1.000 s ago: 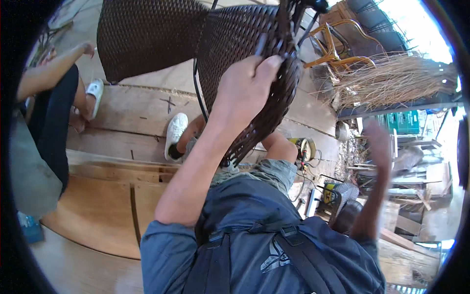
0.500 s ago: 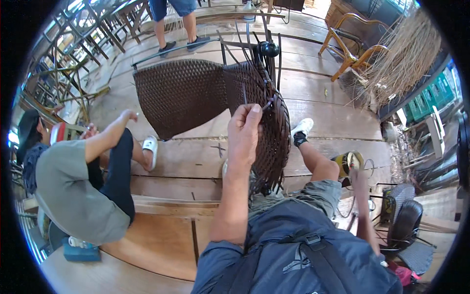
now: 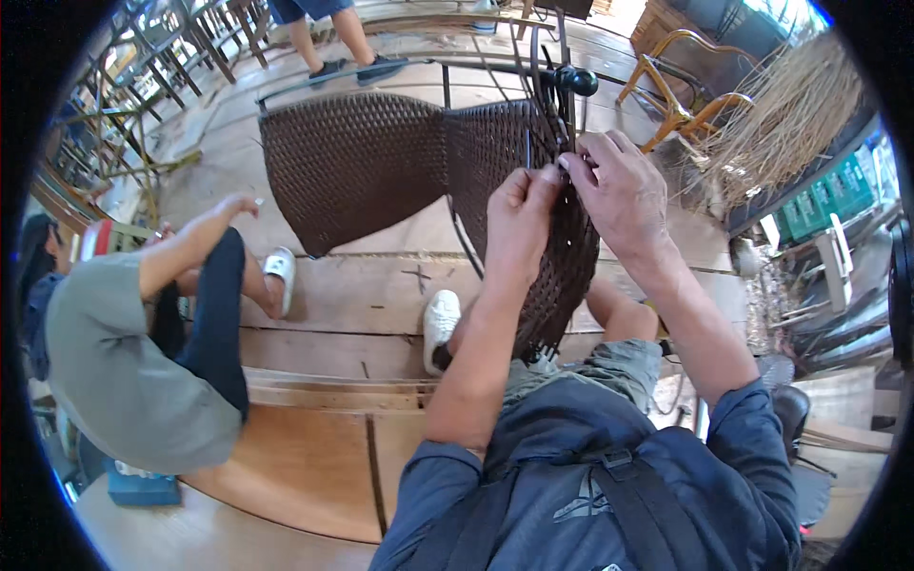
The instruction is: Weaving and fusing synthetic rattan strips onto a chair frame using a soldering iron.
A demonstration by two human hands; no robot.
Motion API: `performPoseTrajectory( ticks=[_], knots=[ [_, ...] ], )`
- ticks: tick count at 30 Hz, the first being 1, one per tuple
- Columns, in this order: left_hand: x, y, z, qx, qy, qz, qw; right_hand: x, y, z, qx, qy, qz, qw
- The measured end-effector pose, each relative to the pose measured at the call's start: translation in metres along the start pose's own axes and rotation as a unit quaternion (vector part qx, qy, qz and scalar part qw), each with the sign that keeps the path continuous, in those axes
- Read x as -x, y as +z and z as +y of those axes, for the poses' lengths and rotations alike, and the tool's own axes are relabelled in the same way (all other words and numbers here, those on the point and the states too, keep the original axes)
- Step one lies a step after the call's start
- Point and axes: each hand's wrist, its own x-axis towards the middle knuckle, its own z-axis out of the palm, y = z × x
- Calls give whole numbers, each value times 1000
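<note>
A dark brown woven chair piece (image 3: pixel 357 171) stands in front of me, with two woven panels on a thin dark frame. Loose weaving strips (image 3: pixel 545 71) stick up from the top of its right side. My left hand (image 3: pixel 521 217) is closed in a pinch on a weaving strip at the right panel's edge. Thumb and fingers of my right hand (image 3: pixel 624 190) are closed on the same edge, almost touching the left fingertips. The strip between them is mostly covered by the fingers. A round black knob (image 3: pixel 576 81) ends the frame just beyond my hands.
At the left sits a person in a grey shirt (image 3: pixel 138 352), knees bent. Another person's legs (image 3: pixel 328 43) stand beyond the chair piece. A rattan armchair (image 3: pixel 681 86), a bundle of dry fibres (image 3: pixel 785 114) and green crates (image 3: pixel 830 195) are at the right. A wooden bench (image 3: pixel 286 466) lies near left.
My right hand has come from beside the yellow can at the right up to the woven edge, next to my left hand. The chair piece has turned, its knob shifting right.
</note>
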Motion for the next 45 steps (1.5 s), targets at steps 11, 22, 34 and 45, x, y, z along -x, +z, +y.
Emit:
performPoseTrajectory(
  ticks=[11, 22, 34, 45],
  knots=[
    [3, -13, 1, 90, -53, -41, 994, -37, -8, -2, -41, -123, 79, 988],
    [85, -108, -71, 135, -3, 201, 970, -30, -7, -7, -318, -6, -21, 948],
    [160, -125, -129, -301, -36, -58, 951, -44, -9, 9, -287, 40, -209, 934],
    [158, -130, -123, -295, -76, -105, 947, -41, 8, 9, -379, 68, -65, 921]
  ],
)
